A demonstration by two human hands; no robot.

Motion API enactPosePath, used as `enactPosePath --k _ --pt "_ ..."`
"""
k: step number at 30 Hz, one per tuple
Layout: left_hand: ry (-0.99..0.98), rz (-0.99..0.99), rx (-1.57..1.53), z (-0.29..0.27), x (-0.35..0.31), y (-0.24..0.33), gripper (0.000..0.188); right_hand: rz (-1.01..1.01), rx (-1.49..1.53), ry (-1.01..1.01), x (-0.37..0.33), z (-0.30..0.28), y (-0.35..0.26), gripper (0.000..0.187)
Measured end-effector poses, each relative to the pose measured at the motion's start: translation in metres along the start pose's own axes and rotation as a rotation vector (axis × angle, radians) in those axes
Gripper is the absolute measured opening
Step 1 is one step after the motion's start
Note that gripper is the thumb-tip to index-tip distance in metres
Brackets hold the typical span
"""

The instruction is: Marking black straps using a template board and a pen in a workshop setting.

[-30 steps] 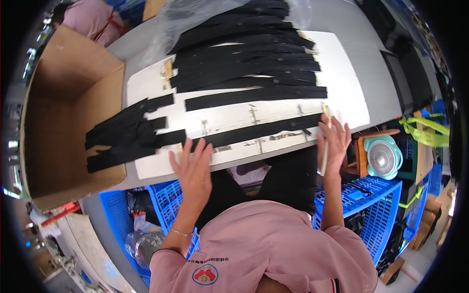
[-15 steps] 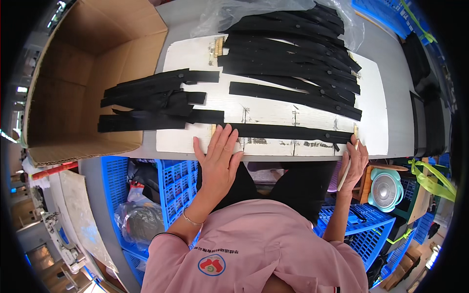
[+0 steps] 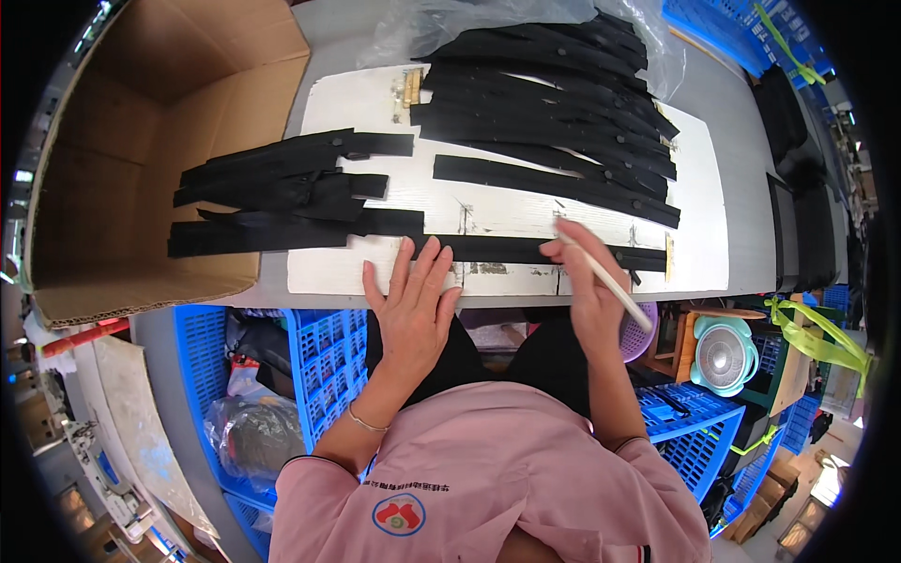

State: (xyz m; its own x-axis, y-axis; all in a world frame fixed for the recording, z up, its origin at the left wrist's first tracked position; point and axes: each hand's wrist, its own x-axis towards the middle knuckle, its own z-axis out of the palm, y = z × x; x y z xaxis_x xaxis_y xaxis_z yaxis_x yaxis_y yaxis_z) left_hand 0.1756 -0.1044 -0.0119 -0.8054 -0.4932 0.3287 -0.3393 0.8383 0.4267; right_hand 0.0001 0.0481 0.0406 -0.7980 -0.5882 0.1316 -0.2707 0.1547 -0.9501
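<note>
A black zipper strip (image 3: 497, 249) lies straight along the near edge of a white marked board (image 3: 699, 216). My left hand (image 3: 410, 314) rests flat with fingers spread, its fingertips on the strip's left end. Between the fingers of my right hand (image 3: 593, 310) is a slim white pen (image 3: 608, 280), slanting down to the right; the fingers are at the middle of the strip, and whether the pen's tip touches it I cannot tell. Farther up the board, several more black strips (image 3: 554, 113) lie in an overlapping row. Another pile of strips (image 3: 291, 192) is on the left.
An open cardboard box (image 3: 113, 178) stands on its side at the left, under the left pile's ends. Clear plastic film (image 3: 404, 33) lies at the back. Blue crates (image 3: 324, 366), a teal fan (image 3: 725, 357) and a purple basket (image 3: 640, 330) are below the table's front edge.
My right hand has moved left with the pen, from the strip's right end to its middle. My left hand stays on the left end. The whole view has shifted slightly.
</note>
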Motion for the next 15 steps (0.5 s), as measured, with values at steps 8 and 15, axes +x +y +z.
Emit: enactPosePath --k 8,15 --pt "0.023 -0.008 -0.009 0.002 0.000 0.002 0.048 0.032 0.021 -0.169 0.024 0.064 0.017 0.016" --pt "0.036 -0.027 -0.007 0.000 0.000 0.003 0.046 -0.017 0.010 -0.183 0.022 0.070 0.016 0.018"
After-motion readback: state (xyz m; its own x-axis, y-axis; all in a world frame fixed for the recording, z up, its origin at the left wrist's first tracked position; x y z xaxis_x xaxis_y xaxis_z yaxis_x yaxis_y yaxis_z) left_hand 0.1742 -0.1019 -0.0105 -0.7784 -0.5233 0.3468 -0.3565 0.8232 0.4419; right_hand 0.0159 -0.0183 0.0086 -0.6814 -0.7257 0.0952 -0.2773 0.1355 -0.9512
